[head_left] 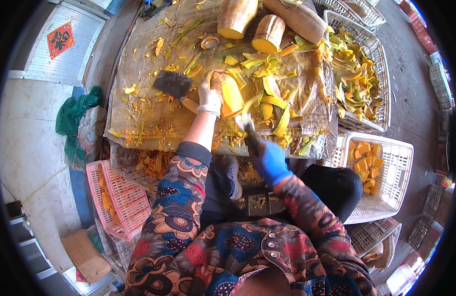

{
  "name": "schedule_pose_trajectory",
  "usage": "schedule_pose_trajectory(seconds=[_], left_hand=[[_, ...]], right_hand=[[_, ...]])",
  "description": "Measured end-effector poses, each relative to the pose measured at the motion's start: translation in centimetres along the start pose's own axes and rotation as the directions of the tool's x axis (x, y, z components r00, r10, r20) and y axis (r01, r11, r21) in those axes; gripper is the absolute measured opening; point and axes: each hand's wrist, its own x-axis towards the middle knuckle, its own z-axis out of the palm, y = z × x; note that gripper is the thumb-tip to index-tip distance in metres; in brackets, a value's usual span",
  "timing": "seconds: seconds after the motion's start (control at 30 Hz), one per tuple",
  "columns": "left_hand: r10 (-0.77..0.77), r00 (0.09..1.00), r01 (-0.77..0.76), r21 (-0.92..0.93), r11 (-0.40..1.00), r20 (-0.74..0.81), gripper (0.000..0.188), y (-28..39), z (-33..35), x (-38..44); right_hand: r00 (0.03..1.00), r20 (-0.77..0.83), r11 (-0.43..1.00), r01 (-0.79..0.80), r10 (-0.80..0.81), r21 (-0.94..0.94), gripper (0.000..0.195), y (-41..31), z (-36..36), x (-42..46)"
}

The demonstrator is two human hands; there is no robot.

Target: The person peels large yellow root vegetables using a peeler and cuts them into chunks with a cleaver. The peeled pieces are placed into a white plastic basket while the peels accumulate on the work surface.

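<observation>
My left hand [209,94], in a white glove, holds a pumpkin piece [231,93] against the covered table; its near side is peeled to yellow flesh. In a blue glove, my right hand [268,159] grips a peeler [246,124] by its dark handle. The peeler's head is blurred, just beside the near end of the piece, with a strip of peel at it. A cleaver [172,84] with a dark blade and wooden handle lies left of my left hand. Loose peel strips [274,100] are heaped to the right of the piece.
Large unpeeled pumpkin pieces [237,18] lie at the table's far side. A crate of peelings [355,74] stands at the right, and a white crate [394,177] with orange chunks is nearer. To the left is a pink crate [119,199]. A jar lid [209,43] lies among scattered scraps.
</observation>
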Motion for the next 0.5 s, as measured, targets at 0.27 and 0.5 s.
schedule_pose_trajectory(seconds=[0.27,0.5], left_hand=[[0.002,1.0,-0.003,0.058,0.998,0.017,0.022,0.6,-0.7,0.4],[-0.029,0.973,0.137,0.474,0.87,-0.229,0.029,0.1,-0.2,-0.1]], right_hand=[[0.963,-0.263,0.961,0.121,-0.053,0.25,0.039,1.4,0.0,7.1],[0.997,-0.011,0.996,0.076,-0.076,0.041,0.037,-0.5,0.4,12.3]])
